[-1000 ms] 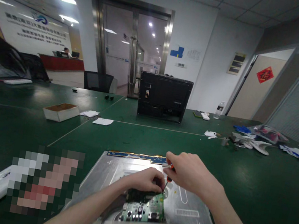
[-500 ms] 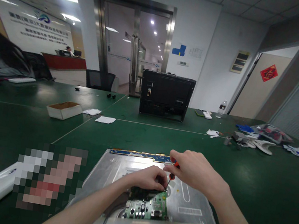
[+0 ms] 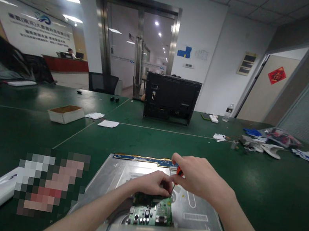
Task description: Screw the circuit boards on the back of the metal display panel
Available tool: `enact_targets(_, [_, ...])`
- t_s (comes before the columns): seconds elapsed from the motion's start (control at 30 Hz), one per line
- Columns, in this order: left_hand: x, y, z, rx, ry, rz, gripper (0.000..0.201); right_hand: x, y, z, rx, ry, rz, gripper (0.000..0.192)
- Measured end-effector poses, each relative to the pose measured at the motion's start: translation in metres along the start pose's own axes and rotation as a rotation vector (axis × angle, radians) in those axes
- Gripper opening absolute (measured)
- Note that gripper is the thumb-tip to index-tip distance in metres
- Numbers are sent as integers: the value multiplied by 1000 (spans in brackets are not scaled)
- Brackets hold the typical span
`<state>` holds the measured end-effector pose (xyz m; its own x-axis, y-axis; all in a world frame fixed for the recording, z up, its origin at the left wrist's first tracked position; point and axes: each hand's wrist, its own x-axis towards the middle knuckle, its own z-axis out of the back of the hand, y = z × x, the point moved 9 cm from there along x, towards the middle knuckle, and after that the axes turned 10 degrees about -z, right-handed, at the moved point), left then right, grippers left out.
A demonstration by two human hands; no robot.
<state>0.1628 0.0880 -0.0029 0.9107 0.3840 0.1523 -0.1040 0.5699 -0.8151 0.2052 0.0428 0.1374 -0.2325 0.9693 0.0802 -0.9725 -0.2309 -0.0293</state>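
two-handed, hold the orange-handled, thin-shafted screwdriver [image 3: 179, 171] gripped in the closed right hand [image 3: 196, 174] and press straight down at the far edge of the green rectangular circuit board [image 3: 152, 212] on the silvery metal panel [image 3: 102, 182], steadying there with the curled left hand [image 3: 154, 183] (cannot tell whether pinching anything). read 福 on the red diamond-shaped paper sign [image 3: 276, 75]; find the pale rectangular barcode label [image 3: 195, 217] too small, the white blue-logoed wall sign [image 3: 42, 30] too blurred to trust.

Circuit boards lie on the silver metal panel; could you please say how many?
2: a green circuit board around the middle of the panel, partly hidden by the left hand, and a narrow blue circuit board along the panel's far edge. Others may be hidden.
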Motion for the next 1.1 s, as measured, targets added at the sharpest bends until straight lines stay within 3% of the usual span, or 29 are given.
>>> enact_targets(0.17, [0, 1, 1, 29, 5, 16, 11, 4, -3, 0, -73, -24, -32, 16])
enact_targets(0.47, [-1, 0, 2, 19, -18, 23, 11, -3, 6, 3, 60, -5, 77, 15])
enact_targets(0.77, [0, 1, 1, 13, 0, 27, 9, 6, -5, 0, -65, -17, -45, 27])
enact_targets(0.9, [0, 0, 1, 32, -2, 28, 11, 2, -2, 2, -20, -22, -1, 12])
enact_targets(1.1, [0, 2, -1, -9, -12, 20, 13, -1, 4, 2, 51, -6, 58, 18])
